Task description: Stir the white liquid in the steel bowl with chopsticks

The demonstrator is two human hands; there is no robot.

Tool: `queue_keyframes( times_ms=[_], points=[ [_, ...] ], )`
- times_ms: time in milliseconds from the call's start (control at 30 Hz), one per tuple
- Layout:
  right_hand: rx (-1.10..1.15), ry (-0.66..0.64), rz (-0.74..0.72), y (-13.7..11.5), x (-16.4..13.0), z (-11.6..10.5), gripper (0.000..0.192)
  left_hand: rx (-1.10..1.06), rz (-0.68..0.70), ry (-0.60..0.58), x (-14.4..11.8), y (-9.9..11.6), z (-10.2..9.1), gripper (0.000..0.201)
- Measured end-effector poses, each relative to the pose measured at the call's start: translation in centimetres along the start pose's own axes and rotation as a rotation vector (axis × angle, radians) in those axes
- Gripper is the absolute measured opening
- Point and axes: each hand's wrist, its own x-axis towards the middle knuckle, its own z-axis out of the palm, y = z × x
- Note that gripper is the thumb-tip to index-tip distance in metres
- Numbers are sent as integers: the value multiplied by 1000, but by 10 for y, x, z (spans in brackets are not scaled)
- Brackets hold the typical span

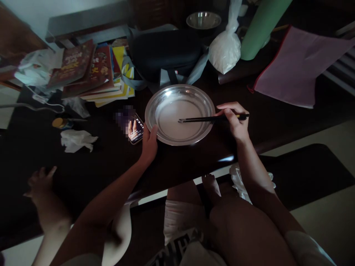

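In dim light I see a dark table, pale wall behind it, bench and floor before it.

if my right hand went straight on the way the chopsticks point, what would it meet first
Probably the right rim of the metal bowl. Your right hand is close beside that edge in this view, though whether it touches the rim or sits slightly above is unclear.

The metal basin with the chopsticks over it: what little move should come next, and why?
Perhaps a gentle stirring sweep with the chopsticks: the right hand holds them with their tips at the pale contents, and the left hand holds the rim of the metal basin, which should help steady it.
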Motion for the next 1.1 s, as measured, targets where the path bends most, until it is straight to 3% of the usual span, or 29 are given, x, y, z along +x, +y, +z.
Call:
queue_keyframes(
  times_ms=[167, 333, 533, 700, 867, 1033, 1100],
  points=[
    [-16, -113, 8, -1, 0, 1, 19, -21, 1, 6, 0, 1, 0, 48],
    [-10, 1, 2, -1, 0, 0, 20, 44, 25, -1, -1, 3, 0, 47],
    [-1, -115, 11, -2, 0, 1, 18, 24, 44, -11, 0, -1, 0, 44],
    [1, -11, 8, -1, 0, 0, 20, 39, 34, -10, 0, -1, -1, 45],
    [8, -126, 28, -1, -1, 0, 20, 2, 14, 2, 0, 3, 0, 47],
    [-7, -12, 31, 0, -1, 0, 22, -10, 4, 0, 0, 0, 0, 47],
    [34, -40, 66, 0, -1, 0, 23, -18, 9, 0, 0, 0, 0, 46]
  ],
)
